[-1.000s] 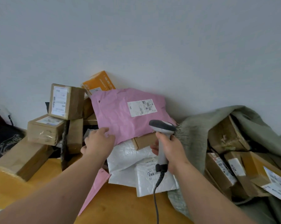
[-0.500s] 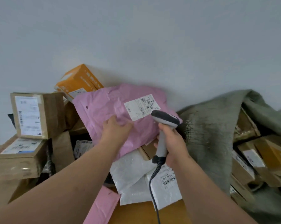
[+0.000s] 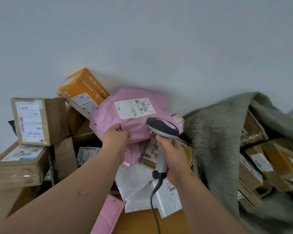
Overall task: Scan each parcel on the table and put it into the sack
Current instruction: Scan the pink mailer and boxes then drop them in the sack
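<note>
Nearest the camera, two bare forearms reach forward over a yellow-brown wooden table. On that table lie a pink padded mailer and two white plastic mailer bags, one bearing a barcode label. Just above them, the right hand curls round the handle of a grey handheld barcode scanner, whose dark coiled cable hangs down past the white bags. The scanner's head points towards a crumpled pink plastic parcel, raised above the heap with its white shipping label facing the camera. The left hand pinches the lower left part of this parcel, fingers and thumb folded into the plastic. Under the parcel sits a small brown cardboard box with barcode stickers. To the left stand stacked brown cardboard boxes with white labels, and behind them an orange cardboard carton leans tilted against the pale grey wall. To the right, a grey-green woven sack lies open, with several labelled brown boxes already inside it.
</note>
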`<state>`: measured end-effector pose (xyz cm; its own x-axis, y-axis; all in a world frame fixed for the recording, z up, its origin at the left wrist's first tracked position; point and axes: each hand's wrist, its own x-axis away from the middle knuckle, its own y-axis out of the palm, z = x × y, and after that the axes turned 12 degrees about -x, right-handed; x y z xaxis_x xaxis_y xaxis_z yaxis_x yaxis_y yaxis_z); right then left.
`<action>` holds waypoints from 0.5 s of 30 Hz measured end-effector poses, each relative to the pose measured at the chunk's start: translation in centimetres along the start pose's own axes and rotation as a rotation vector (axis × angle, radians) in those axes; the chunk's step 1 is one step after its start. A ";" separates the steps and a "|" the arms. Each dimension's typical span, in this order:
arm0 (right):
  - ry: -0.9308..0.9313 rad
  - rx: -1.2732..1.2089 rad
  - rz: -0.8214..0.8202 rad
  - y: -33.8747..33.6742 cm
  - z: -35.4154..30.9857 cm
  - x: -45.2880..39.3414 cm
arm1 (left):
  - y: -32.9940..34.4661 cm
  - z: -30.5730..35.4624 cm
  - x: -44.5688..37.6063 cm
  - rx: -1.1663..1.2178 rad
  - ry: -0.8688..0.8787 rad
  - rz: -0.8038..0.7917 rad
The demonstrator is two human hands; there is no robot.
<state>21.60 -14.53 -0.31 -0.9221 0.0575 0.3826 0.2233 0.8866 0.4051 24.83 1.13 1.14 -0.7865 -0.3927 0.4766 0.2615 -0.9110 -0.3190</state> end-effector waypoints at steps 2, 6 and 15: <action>-0.015 -0.001 0.014 -1.0 -0.3 0.7 | -0.6 -0.6 0.8 0.016 0.029 0.036; -0.007 -0.024 -0.008 -2.8 -1.1 2.3 | -1.7 -1.5 3.2 0.036 0.110 0.081; -0.102 0.106 -0.155 -6.6 -2.9 6.6 | -2.6 -0.8 9.1 -0.107 0.299 0.184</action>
<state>14.94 -21.32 1.92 -0.9714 -0.0419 0.2339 0.0467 0.9314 0.3609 16.52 -0.02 5.65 -0.8646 -0.4803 0.1472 0.3667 -0.8037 -0.4687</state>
